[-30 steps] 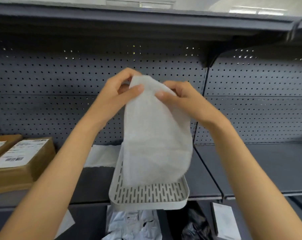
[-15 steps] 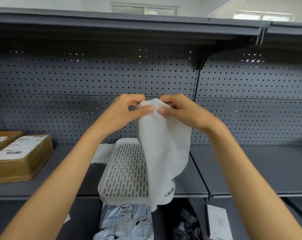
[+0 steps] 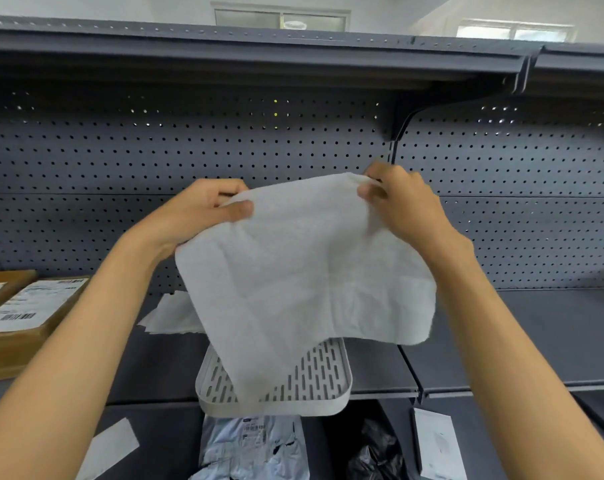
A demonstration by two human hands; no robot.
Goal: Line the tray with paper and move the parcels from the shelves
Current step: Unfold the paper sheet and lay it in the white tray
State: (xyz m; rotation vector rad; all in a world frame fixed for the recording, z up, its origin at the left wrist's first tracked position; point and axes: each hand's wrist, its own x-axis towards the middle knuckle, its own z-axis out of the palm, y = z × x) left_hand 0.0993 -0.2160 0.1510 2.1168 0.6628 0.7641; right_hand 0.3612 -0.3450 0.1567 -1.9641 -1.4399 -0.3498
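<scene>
We hold the white paper sheet (image 3: 304,271) spread open in the air in front of the perforated back panel (image 3: 189,161) of the grey shelving. Our left hand (image 3: 203,213) pinches the sheet's upper left corner, thumb on the near face and fingers curled behind. Our right hand (image 3: 401,199) pinches the upper right corner in the same way. The sheet hangs between the two hands, creased, with its lower edge dropping down over the tray.

The tray (image 3: 328,408) is white with a slotted floor and a low rim. It rests on the middle shelf (image 3: 501,341), with its near edge projecting past the shelf's front lip. The lowest point of the sheet overlaps the tray floor in this view; we cannot tell whether it touches.

A small stack of further white sheets (image 3: 170,317) lies on the same shelf, behind and to the left of the tray. At the far left of that shelf sit two brown cardboard parcels (image 3: 26,313) with white printed labels, side by side.

On the lower shelf, directly below the tray, lies a pale grey poly mailer (image 3: 255,448). To its right lies a black bag (image 3: 376,452), then a flat white envelope (image 3: 435,445). A white slip (image 3: 110,448) lies at lower left.
</scene>
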